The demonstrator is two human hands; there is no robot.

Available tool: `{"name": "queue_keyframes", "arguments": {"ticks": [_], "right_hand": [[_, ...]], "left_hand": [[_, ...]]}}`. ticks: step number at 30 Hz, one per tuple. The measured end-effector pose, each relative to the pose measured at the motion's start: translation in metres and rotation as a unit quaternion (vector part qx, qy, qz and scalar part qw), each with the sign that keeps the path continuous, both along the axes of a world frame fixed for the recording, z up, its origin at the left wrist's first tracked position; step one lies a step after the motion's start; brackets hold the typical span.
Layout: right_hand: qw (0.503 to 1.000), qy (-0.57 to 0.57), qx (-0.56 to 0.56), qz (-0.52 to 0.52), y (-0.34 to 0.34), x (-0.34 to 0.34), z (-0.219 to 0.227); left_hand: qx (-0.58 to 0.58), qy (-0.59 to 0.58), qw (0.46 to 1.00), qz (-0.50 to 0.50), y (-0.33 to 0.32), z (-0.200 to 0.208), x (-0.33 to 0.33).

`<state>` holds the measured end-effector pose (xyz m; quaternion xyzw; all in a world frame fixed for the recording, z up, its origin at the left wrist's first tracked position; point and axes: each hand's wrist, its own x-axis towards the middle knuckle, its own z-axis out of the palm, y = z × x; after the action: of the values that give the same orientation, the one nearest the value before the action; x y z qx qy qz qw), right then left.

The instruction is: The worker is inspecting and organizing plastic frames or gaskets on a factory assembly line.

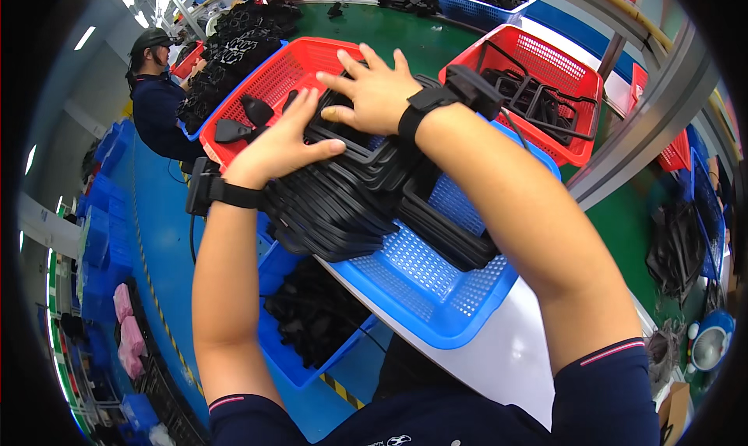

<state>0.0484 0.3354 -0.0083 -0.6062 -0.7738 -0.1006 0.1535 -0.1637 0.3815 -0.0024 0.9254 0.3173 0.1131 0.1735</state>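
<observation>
A blue perforated basket (421,271) stands before me on the white tabletop, holding stacks of black rectangular plastic frames (335,204). Above the far end of the larger stack is my left hand (288,142), its fingers stretched out and the thumb apart. My right hand (374,95) is just to the right of it, fingers spread, over the same frames. Neither hand is wrapped around anything; whether the fingertips touch the topmost frame cannot be made out. A shorter row of frames (448,228) lies on the basket's right side. Black devices are strapped to both wrists.
Beyond my hands stands a red basket (315,50) with black parts inside. Another red basket (580,56) at right holds black frames. Below the table edge is a blue bin (300,377) of black pieces. At far left a co-worker (156,107) stands beside heaped black parts (241,45). A metal post (643,126) rises at right.
</observation>
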Motion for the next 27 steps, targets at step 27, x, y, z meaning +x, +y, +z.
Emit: {"name": "queue_keyframes", "arguments": {"ticks": [27], "right_hand": [[0.956, 0.286, 0.011, 0.061, -0.039, 0.046, 0.028]], "left_hand": [[0.045, 0.018, 0.996, 0.07, 0.009, -0.026, -0.007]]}}
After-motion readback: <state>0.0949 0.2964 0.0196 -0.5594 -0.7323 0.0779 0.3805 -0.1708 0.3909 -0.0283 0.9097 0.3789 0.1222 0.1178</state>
